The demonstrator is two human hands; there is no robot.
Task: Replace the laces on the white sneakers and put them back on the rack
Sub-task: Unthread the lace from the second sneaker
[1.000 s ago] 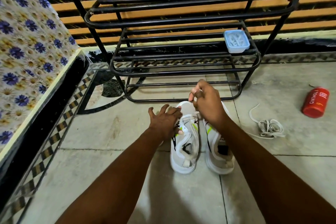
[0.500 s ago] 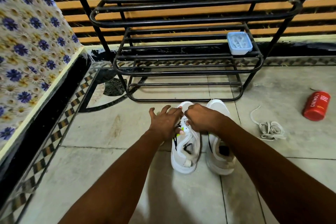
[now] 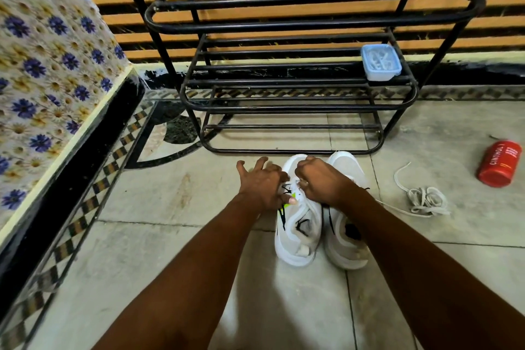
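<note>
Standing side by side on the tiled floor [image 3: 142, 250], toes toward the black metal rack [image 3: 284, 23] and just short of its lowest rung, the white sneakers [image 3: 301, 233] lie under both hands; the left hand [image 3: 262, 183] rests on the left-side shoe with fingers spread and thumb pressed to its side; the right hand [image 3: 321, 182] is curled into a fist over that shoe's eyelets, its knuckles hiding whether it pinches a lace. The right forearm covers part of the other shoe; a loose lace [image 3: 426, 199] lies heaped to the right, a red bottle [image 3: 500, 163] on its side beyond it, a small blue box [image 3: 381, 62] on the rack's middle shelf, a floral cloth [image 3: 51, 65] at the left.
</note>
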